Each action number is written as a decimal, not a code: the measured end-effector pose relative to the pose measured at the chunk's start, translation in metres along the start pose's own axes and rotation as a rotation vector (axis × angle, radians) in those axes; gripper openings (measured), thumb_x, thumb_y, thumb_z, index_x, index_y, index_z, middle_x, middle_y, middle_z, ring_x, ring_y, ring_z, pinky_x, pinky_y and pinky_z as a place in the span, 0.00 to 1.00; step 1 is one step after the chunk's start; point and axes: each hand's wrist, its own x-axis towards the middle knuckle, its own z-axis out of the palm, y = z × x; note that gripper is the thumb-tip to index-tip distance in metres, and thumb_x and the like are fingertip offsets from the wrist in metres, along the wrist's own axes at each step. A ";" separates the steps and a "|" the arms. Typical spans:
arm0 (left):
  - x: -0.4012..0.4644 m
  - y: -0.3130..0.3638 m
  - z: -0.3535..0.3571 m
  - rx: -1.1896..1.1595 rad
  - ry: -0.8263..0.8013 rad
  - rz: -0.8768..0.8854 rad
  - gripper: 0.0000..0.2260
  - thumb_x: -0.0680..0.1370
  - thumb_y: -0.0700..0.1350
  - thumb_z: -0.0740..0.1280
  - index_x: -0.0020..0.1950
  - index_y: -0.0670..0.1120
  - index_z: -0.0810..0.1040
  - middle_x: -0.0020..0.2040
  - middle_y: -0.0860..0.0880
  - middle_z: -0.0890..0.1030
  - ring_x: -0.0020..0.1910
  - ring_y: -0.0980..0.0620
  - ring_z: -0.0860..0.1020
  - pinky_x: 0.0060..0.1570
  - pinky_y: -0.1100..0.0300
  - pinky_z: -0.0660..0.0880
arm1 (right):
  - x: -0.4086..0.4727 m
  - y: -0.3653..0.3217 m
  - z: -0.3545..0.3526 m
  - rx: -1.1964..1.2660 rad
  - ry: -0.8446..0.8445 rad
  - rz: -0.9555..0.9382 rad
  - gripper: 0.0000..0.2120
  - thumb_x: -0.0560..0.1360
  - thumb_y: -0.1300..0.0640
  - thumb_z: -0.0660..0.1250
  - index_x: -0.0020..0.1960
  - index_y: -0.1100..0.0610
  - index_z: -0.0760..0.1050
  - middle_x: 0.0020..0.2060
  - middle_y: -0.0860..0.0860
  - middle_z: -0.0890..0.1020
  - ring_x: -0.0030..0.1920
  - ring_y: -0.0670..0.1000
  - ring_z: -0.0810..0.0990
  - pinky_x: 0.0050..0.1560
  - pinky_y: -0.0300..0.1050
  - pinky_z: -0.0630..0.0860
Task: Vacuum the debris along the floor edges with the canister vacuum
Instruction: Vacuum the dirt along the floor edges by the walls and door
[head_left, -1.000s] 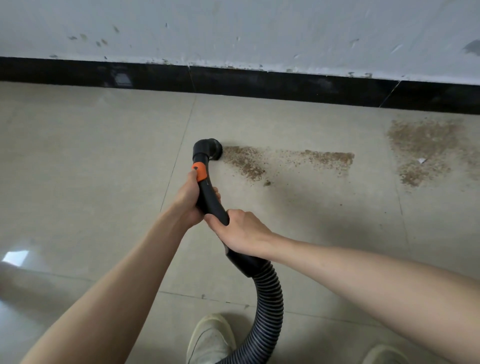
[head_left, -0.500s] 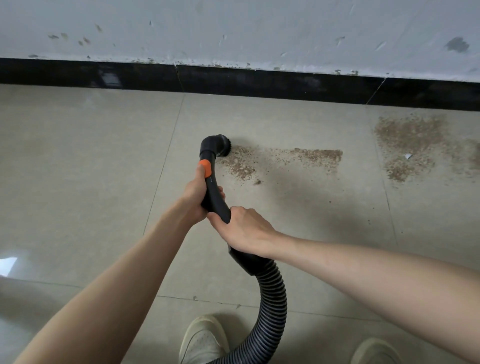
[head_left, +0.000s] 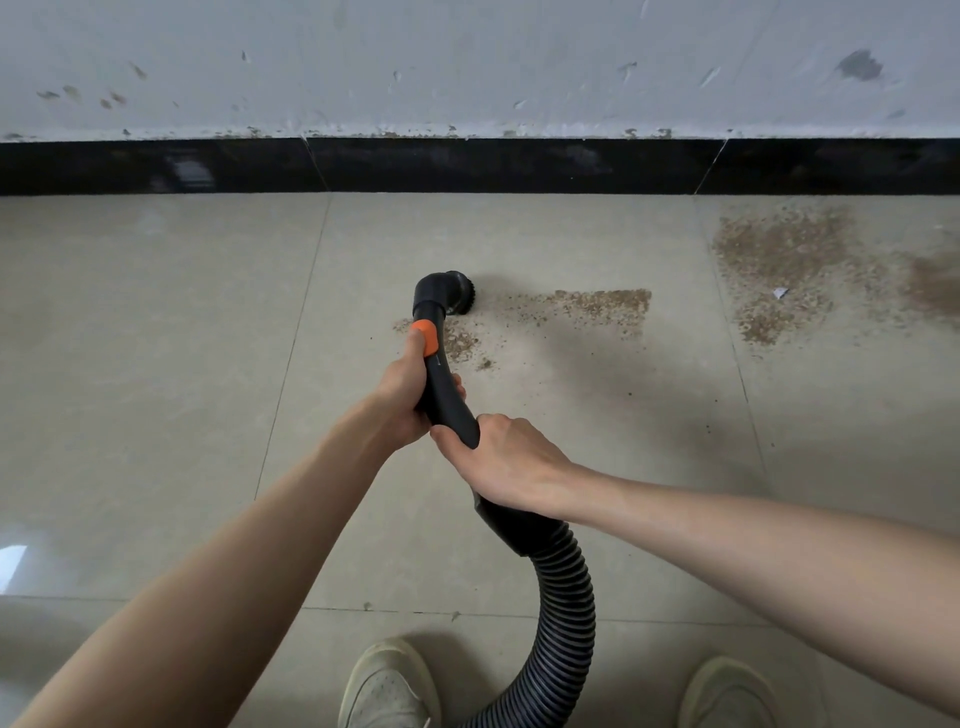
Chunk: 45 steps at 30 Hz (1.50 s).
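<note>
Your 2 hands, left hand (head_left: 402, 392) far and right hand (head_left: 506, 462) near, have fingers wrapped around the handle (head_left: 447, 400), steadying the nozzle (head_left: 449, 293) over the debris (head_left: 597, 304).

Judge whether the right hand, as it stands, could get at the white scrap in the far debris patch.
Probably not yet: the right hand grips the vacuum handle, and the white scrap lies well off to the right.
</note>
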 end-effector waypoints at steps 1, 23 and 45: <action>0.000 -0.001 0.004 0.009 -0.004 -0.002 0.18 0.79 0.60 0.59 0.47 0.44 0.69 0.35 0.45 0.72 0.32 0.49 0.73 0.34 0.57 0.73 | -0.001 0.003 -0.001 0.002 0.004 0.004 0.24 0.79 0.36 0.54 0.38 0.55 0.66 0.35 0.52 0.77 0.37 0.56 0.77 0.36 0.46 0.70; 0.000 -0.025 0.090 0.211 -0.114 -0.009 0.21 0.79 0.61 0.58 0.49 0.43 0.69 0.37 0.45 0.75 0.33 0.48 0.75 0.36 0.56 0.74 | -0.026 0.076 -0.031 0.135 0.106 0.089 0.24 0.78 0.34 0.53 0.40 0.54 0.68 0.35 0.53 0.81 0.39 0.54 0.82 0.46 0.51 0.80; 0.011 -0.039 0.159 0.365 -0.238 -0.003 0.21 0.80 0.61 0.55 0.46 0.42 0.68 0.39 0.44 0.75 0.35 0.48 0.75 0.38 0.55 0.75 | -0.041 0.119 -0.054 0.236 0.239 0.206 0.23 0.78 0.34 0.53 0.41 0.54 0.69 0.36 0.51 0.81 0.40 0.53 0.82 0.47 0.51 0.79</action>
